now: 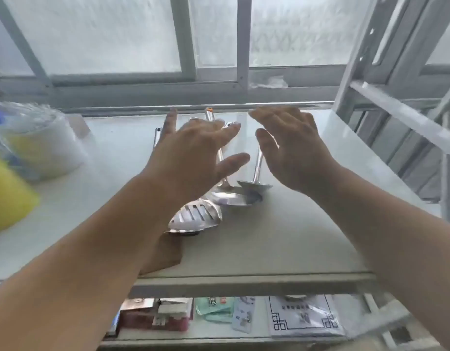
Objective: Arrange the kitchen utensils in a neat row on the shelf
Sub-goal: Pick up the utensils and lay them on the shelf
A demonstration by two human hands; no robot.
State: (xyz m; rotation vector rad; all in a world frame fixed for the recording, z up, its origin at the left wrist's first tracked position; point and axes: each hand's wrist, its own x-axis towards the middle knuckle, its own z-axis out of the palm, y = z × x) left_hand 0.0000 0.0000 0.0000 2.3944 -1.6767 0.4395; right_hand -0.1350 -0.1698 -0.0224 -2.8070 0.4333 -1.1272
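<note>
Steel utensils, a slotted spatula [196, 216], a ladle [231, 197] and a skimmer [254, 184], lie bunched on the shelf [282, 236], handles running toward the window [117, 34], beneath the left hand [191, 153] and right hand [292, 145], fingers spread, holding nothing, left hand nearer the spatula.

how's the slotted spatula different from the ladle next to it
The spatula has a flat head cut with slots; the ladle has a solid, rounded bowl. The spatula's head lies nearer the shelf's front edge, the ladle's farther back and to the right. Both are shiny metal, handles pointing toward the window.
</note>
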